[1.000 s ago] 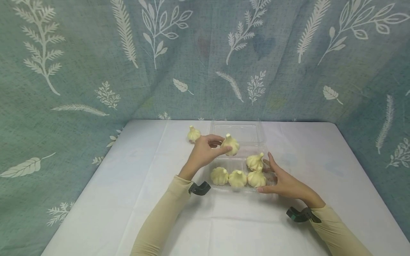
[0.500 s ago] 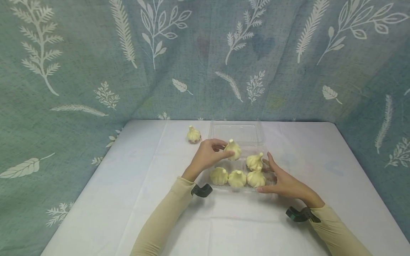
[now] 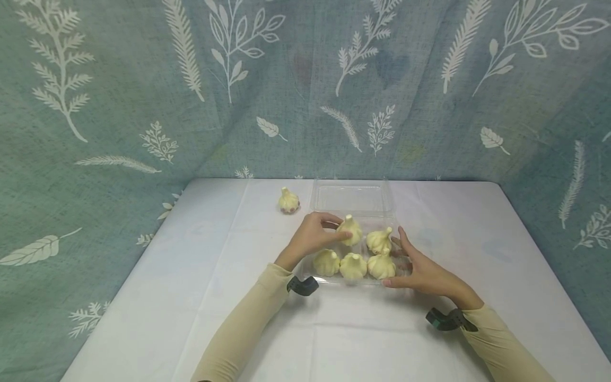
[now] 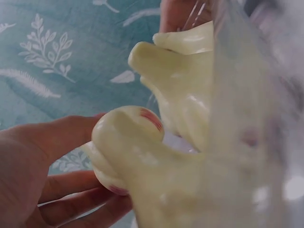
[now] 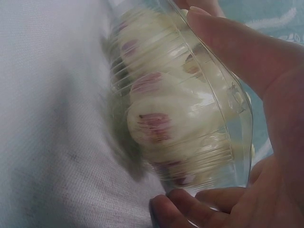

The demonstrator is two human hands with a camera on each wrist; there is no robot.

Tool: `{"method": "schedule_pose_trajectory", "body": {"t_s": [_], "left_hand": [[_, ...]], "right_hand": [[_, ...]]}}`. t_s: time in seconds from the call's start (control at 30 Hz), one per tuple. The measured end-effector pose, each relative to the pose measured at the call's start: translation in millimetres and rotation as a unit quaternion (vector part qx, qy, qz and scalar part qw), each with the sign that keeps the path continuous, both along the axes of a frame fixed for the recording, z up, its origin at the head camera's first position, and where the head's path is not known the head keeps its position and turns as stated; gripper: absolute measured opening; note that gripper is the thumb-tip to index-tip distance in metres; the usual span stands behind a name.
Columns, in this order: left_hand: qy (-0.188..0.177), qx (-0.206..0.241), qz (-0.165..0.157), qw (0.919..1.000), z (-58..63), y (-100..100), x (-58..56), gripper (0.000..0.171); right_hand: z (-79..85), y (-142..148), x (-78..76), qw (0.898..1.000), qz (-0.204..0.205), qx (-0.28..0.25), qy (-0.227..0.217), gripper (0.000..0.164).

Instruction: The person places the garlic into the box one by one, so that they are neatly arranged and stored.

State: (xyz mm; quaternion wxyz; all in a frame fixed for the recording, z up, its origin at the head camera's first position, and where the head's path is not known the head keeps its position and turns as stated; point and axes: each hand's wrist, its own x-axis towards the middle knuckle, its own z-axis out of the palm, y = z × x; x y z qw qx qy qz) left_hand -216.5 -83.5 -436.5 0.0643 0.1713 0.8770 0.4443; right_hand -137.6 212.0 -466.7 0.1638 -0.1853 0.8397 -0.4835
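Observation:
In the head view my left hand [image 3: 312, 236] pinches a garlic bulb [image 3: 350, 229] between thumb and fingers, stem upward, at the back part of a clear plastic clamshell container [image 3: 347, 250]. Three bulbs line its front: left [image 3: 326, 263], middle [image 3: 354, 267] and right [image 3: 381, 266]. Another garlic bulb [image 3: 379, 241] sits behind the right one, tilted. At the container's right end, my right hand [image 3: 427, 273] grips it, thumb at the front. The right wrist view shows the ribbed wall [image 5: 213, 90] between thumb and fingers, with purple-streaked bulbs [image 5: 156, 123] behind it.
One loose garlic bulb [image 3: 288, 201] stands on the white tablecloth [image 3: 229, 265], behind and left of the container. The container's open lid [image 3: 351, 199] lies back toward the far table edge. A patterned blue-green curtain [image 3: 305, 106] hangs behind.
My left hand has moved right and toward me, lowering its garlic bulb into the back of the container beside the tilted bulb. My right hand has stayed in place.

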Motion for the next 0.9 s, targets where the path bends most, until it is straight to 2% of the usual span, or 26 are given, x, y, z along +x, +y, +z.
{"method": "schedule_pose_trajectory", "body": {"t_s": [0.17, 0.9], "left_hand": [[-0.014, -0.012, -0.01, 0.9998, -3.0, 3.1, -0.2, 0.048], [0.002, -0.093, -0.015, 0.9956, -6.3, 12.0, 1.5, 0.05]], "right_hand": [[-1.4, 0.1, -1.1, 1.0, 0.0, 0.003, -0.002, 0.136], [2.5, -0.5, 1.4, 1.0, -0.003, 0.021, 0.003, 0.138]]}}
